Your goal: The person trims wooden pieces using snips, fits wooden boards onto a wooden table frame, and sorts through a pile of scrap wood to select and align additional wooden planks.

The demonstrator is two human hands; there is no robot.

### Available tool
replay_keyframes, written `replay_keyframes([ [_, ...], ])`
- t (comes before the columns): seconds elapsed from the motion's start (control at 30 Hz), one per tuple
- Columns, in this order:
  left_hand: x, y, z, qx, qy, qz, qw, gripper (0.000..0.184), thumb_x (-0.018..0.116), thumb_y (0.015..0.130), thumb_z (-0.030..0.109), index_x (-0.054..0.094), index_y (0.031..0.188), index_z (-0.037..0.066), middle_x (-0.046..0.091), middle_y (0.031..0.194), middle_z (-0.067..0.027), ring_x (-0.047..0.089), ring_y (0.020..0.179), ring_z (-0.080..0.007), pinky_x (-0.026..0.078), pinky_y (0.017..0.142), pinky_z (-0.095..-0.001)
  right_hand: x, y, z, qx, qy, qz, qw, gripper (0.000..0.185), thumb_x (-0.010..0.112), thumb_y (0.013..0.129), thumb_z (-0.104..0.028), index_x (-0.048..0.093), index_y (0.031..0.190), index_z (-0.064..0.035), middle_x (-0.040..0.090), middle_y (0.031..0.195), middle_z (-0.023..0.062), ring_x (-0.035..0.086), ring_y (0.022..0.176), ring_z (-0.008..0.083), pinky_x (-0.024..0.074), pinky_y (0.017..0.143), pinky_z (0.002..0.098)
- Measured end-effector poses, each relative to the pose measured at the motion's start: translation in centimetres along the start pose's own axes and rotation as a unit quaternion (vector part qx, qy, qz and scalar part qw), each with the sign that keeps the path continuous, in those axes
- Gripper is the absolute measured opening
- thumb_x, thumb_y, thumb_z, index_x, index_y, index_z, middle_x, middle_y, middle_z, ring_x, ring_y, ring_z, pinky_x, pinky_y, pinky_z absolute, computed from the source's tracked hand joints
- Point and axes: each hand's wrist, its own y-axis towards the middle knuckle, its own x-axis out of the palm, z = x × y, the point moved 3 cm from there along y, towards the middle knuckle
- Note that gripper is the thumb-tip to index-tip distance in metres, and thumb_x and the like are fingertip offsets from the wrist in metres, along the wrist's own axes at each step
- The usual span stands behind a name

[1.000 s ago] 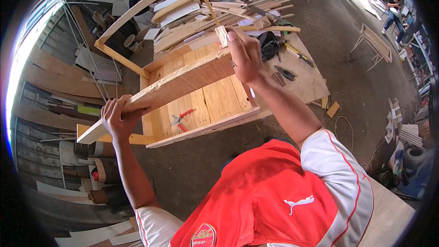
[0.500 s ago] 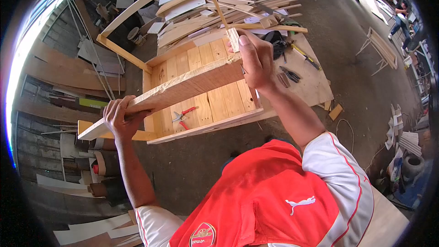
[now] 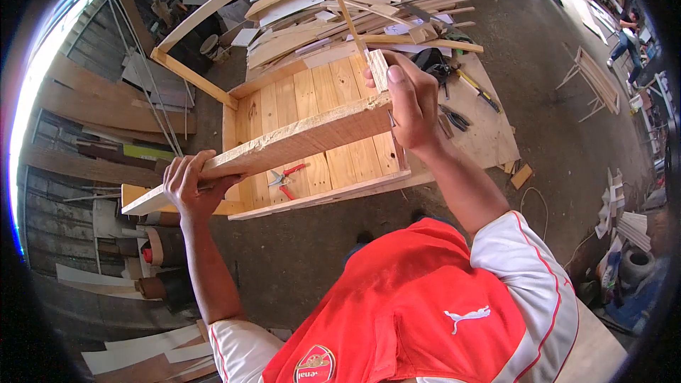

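A long rough-edged wooden plank [image 3: 305, 135] slants across the view, raised over a slatted wooden frame [image 3: 312, 103]. Toward the plank's left end, my left hand [image 3: 193, 186] is closed around it, fingers over the top edge. My right hand [image 3: 415, 106] is closed at the other end, its thumb against a short light wood piece [image 3: 379, 71] that stands up from the plank. Whether that piece is fixed to the plank I cannot tell. A nail-like metal point shows near the right palm. Red-handled snips [image 3: 286, 180] lie open on the slats below.
Black pliers [image 3: 455, 118] and a yellow-and-black tool [image 3: 479, 92] lie on a board to the right. Behind the frame rises a pile of wood offcuts [image 3: 312, 32]. Thin frame bars [image 3: 191, 78] stick up at left. Other people stand far back.
My right hand, the short wood piece and the plank's right end have shifted slightly right and down in view. My left hand keeps its grip, almost in place.
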Motion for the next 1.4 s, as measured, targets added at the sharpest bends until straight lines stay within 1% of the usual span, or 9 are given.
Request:
replay_keyframes([
  [0.27,2.2,6.1,8.4,-0.026,0.036,-0.064,0.997,0.073,0.085,0.065,0.063,0.068,0.115,0.012,0.068,0.095,-0.0057,0.066,0.086,-0.0252,0.05,0.084,-0.0408,0.1,-0.1,0.0,0.028,0.019,-0.005,0.999,0.05,0.035,0.102,-0.033,0.062,0.107,0.0094,0.067,0.092,0.0155,0.065,0.081,0.0205,0.0515,0.076,0.0347],
  [0.43,4.9,10.1,12.8,-0.019,-0.009,-0.054,0.998,0.052,0.083,0.072,0.057,0.067,0.095,0.013,0.064,0.076,0.0016,0.062,0.068,-0.0179,0.046,0.061,-0.0352,0.2,-0.8,1.4,0.08,0.152,-0.027,0.985,0.058,0.038,0.104,-0.044,0.058,0.124,0.0066,0.068,0.108,0.014,0.065,0.098,0.0192,0.05,0.089,0.0336],
  [0.6,4.6,10.5,12.6,-0.024,-0.018,-0.069,0.997,0.049,0.085,0.071,0.054,0.065,0.085,0.012,0.062,0.071,0.0007,0.062,0.064,-0.0191,0.046,0.058,-0.0354,0.7,-2.3,3.6,0.048,0.341,-0.083,0.935,0.09,0.051,0.096,-0.065,0.037,0.151,0.0047,0.057,0.138,0.014,0.055,0.127,0.0194,0.0396,0.11,0.0369],
  [0.63,4.5,10.6,12.7,-0.02,-0.016,-0.07,0.997,0.048,0.085,0.071,0.053,0.064,0.084,0.012,0.062,0.07,0.0006,0.062,0.064,-0.0193,0.046,0.058,-0.0354,0.3,-2.5,4.2,0.066,0.436,-0.15,0.885,0.097,0.074,0.087,-0.045,0.025,0.158,0.0008,0.034,0.159,0.0137,0.029,0.148,0.0221,0.0233,0.12,0.0391],
  [0.77,4.4,11.0,12.8,-0.007,-0.028,-0.081,0.996,0.048,0.087,0.071,0.05,0.064,0.085,0.01,0.062,0.069,-0.0009,0.063,0.063,-0.0203,0.048,0.057,-0.0362,-0.2,-2.6,4.6,0.046,0.407,-0.232,0.882,0.124,0.093,0.067,-0.023,0.016,0.162,-0.0067,0.017,0.166,0.0109,0.015,0.154,0.0205,0.0206,0.123,0.0395],
  [1.07,4.1,12.9,13.5,-0.024,-0.085,-0.159,0.983,0.055,0.089,0.069,0.047,0.064,0.1,0.008,0.066,0.081,-0.0052,0.067,0.074,-0.0247,0.052,0.066,-0.0388,-0.2,-2.4,5.3,-0.014,0.162,-0.139,0.977,0.105,0.099,0.06,-0.023,0.044,0.146,-0.0004,0.062,0.132,0.0166,0.059,0.125,0.0233,0.0456,0.107,0.0377],
  [1.23,4.3,17.3,14.3,0.026,-0.14,-0.191,0.971,0.089,0.091,0.065,0.041,0.052,0.138,0.008,0.064,0.124,-0.0132,0.063,0.112,-0.033,0.049,0.097,-0.0452,-0.4,-1.8,5.1,-0.022,0.179,-0.142,0.973,0.099,0.099,0.06,-0.024,0.049,0.141,0.0006,0.065,0.128,0.0159,0.064,0.117,0.0213,0.0503,0.102,0.0353],
  [1.33,5.9,19.2,14.7,0.078,-0.187,-0.228,0.952,0.1,0.091,0.065,0.037,0.043,0.148,0.008,0.059,0.137,-0.0134,0.059,0.121,-0.0353,0.041,0.109,-0.0481,-0.6,-1.8,5.0,-0.027,0.177,-0.14,0.974,0.095,0.099,0.061,-0.024,0.051,0.14,-0.0009,0.066,0.125,0.0144,0.065,0.114,0.0198,0.0518,0.098,0.0343],
  [1.4,6.8,20.1,14.9,0.086,-0.244,-0.259,0.931,0.086,0.091,0.065,0.029,0.053,0.141,0.013,0.062,0.128,-0.0124,0.061,0.118,-0.0345,0.046,0.106,-0.0465,-0.6,-1.6,5.0,-0.03,0.179,-0.138,0.974,0.093,0.099,0.061,-0.023,0.053,0.139,-0.0029,0.068,0.122,0.0126,0.066,0.111,0.0185,0.0524,0.095,0.0332],
])
